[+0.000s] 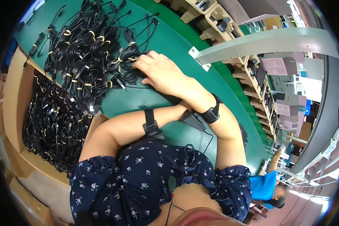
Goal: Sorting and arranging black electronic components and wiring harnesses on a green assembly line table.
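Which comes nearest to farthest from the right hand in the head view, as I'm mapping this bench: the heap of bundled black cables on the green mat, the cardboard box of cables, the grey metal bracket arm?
1. Heap of bundled black cables, under the right hand.
2. Grey metal bracket arm, to its right.
3. Cardboard box of cables, off the mat's left edge.

A green work table [150,98] runs from the near middle to the far left. Left of it, an open cardboard box [15,113] holds a heap of black bundled cords [49,124]. Right of the table, a green conveyor belt [229,83] carries a row of brown pulp trays [218,22] with dark parts in them. A grey metal beam [267,43] crosses above the belt. Beyond it on the right lie grey cartons [290,101]. Near right, another person in a blue shirt [263,186] bends over.
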Available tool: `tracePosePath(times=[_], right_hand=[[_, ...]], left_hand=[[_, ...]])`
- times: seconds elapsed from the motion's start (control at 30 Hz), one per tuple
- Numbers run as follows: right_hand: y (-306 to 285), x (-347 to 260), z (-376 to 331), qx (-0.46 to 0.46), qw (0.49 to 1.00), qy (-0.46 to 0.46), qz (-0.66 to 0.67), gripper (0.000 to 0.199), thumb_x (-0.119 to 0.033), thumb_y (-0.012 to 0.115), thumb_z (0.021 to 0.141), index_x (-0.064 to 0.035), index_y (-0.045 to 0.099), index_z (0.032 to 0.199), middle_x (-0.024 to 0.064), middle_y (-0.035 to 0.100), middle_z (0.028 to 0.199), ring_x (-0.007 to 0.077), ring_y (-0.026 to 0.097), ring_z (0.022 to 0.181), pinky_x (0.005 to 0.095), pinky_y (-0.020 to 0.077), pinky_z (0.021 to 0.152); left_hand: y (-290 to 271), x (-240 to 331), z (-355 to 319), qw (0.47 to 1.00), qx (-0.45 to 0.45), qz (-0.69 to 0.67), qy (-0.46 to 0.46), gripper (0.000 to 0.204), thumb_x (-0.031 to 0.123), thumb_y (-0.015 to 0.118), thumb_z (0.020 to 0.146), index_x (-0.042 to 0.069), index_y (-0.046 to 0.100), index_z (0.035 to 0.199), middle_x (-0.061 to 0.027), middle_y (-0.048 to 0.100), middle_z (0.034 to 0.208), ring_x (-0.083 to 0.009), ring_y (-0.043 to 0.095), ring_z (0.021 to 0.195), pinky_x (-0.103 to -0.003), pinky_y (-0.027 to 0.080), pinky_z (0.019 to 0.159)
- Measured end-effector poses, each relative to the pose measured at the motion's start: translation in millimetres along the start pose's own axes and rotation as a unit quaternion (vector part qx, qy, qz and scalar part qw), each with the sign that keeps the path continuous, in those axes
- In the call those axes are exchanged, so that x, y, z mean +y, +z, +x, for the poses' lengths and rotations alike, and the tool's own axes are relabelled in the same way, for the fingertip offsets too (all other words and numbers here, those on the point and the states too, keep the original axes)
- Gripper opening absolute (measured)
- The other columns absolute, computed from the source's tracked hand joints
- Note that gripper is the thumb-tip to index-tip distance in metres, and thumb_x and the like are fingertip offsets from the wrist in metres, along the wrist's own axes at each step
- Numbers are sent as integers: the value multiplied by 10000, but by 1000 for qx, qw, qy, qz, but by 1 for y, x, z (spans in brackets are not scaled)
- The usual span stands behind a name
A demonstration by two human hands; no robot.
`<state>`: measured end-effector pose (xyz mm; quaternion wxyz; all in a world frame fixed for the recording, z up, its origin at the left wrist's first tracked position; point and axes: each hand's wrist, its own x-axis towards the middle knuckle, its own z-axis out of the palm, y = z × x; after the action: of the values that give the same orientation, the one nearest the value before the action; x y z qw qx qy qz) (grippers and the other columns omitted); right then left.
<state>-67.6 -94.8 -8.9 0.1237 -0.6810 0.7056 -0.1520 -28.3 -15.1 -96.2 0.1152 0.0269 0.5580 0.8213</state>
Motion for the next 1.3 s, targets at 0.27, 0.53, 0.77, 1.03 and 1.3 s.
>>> tracePosePath(times=[0.27, 0.53, 0.77, 1.03, 1.3], right_hand=[[-15, 11, -52, 6, 997, 73, -39, 247, -137, 697, 671, -50, 595, 878, 78, 554, 867, 259, 524, 886, 371, 427, 768], [-75, -10, -140, 265, 837, 255, 405, 289, -82, 601, 811, 3, 492, 1065, 96, 588, 994, 165, 559, 858, 305, 465, 768], [-76, -34, -200, 383, 767, 245, 453, 407, -356, 633, 839, -35, 482, 1038, 74, 562, 831, 136, 548, 714, 236, 409, 634], [-58, -47, -224, 407, 736, 277, 464, 294, -259, 564, 894, -22, 494, 1055, 75, 580, 749, 116, 535, 650, 226, 402, 612], [-62, -61, -232, 390, 748, 281, 458, 292, -182, 587, 872, -7, 497, 1089, 97, 629, 841, 149, 601, 716, 239, 451, 643]], left_hand=[[1, -2, -7, 999, -13, 14, -46, 135, 111, 460, 860, 19, 547, 813, -65, 575, 669, -147, 538, 511, -311, 449, 485], [-9, 31, -23, 997, -54, -30, -44, 255, 196, 535, 887, 16, 470, 1055, -56, 582, 741, -106, 535, 524, -249, 414, 458], [-12, 55, -29, 968, -142, -204, 21, 528, 351, 508, 920, 131, 269, 1336, -61, 569, 821, -95, 545, 561, -184, 382, 460], [-19, 51, -24, 985, -102, -134, -27, 270, 302, 533, 916, 52, 550, 1016, -6, 553, 794, -53, 517, 587, -168, 354, 449], [-22, 59, -20, 835, 221, 321, 388, 443, 181, 706, 734, 36, 517, 1107, -72, 613, 939, -232, 558, 941, -361, 397, 847]])
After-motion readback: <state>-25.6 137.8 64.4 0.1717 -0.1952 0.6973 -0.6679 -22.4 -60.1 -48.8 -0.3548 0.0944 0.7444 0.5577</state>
